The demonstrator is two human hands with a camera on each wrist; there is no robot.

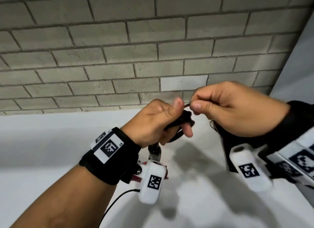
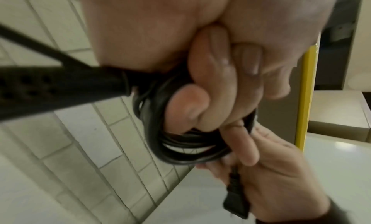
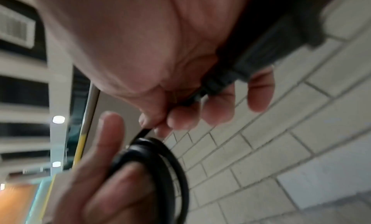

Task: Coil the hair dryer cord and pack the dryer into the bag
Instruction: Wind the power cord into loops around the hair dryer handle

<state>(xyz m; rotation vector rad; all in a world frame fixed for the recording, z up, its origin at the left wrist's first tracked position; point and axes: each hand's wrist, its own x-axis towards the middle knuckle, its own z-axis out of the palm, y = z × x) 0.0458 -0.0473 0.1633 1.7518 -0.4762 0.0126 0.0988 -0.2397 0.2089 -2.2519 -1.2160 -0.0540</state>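
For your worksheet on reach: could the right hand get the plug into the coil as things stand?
Probably yes. The right hand already holds the plug and pinches the cord right beside the coil, which the left hand grips. Nothing shows between them.

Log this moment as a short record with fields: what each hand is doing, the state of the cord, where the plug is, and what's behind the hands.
left hand: grips the black coiled cord, several loops round its fingers
right hand: pinches the cord's free end beside the coil
plug: in the right hand's palm, not yet tucked in
dryer: dark perforated part shows by the left hand, blurred
bag: not in view
background: grey brick wall, white surface below
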